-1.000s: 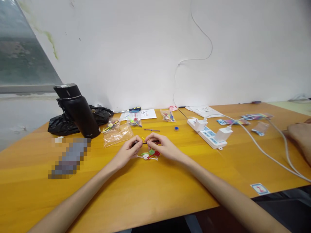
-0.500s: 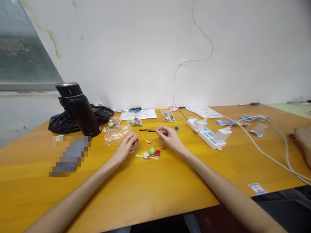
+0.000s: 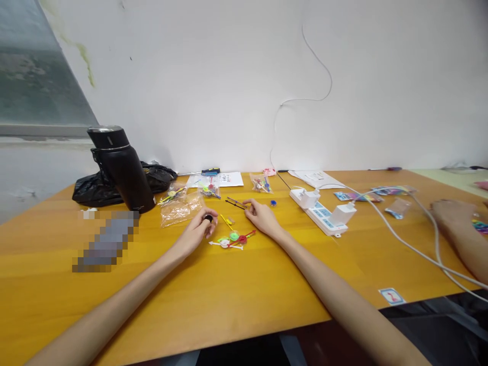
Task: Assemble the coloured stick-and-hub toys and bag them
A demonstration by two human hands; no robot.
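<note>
My left hand (image 3: 200,229) rests on the orange table (image 3: 244,305) with its fingers pinched round a small black round piece (image 3: 208,218). My right hand (image 3: 261,216) lies further back with its fingertips closed on the end of a thin black needle-like hand (image 3: 234,204), which lies on the table beside a second thin dark stick. Between my hands lie several small coloured plastic pointers (image 3: 233,238) in green, red, white and yellow.
A black flask (image 3: 122,170) and a black bag (image 3: 95,189) stand at the back left. Clear bags of coloured parts (image 3: 182,208), papers, a white power strip (image 3: 320,211) with chargers and cables lie behind. Another person's hand (image 3: 455,218) rests at the right edge.
My hands have come apart. The right hand carried the black needle back and laid it on the table by the other stick. The left hand kept the small black piece.
</note>
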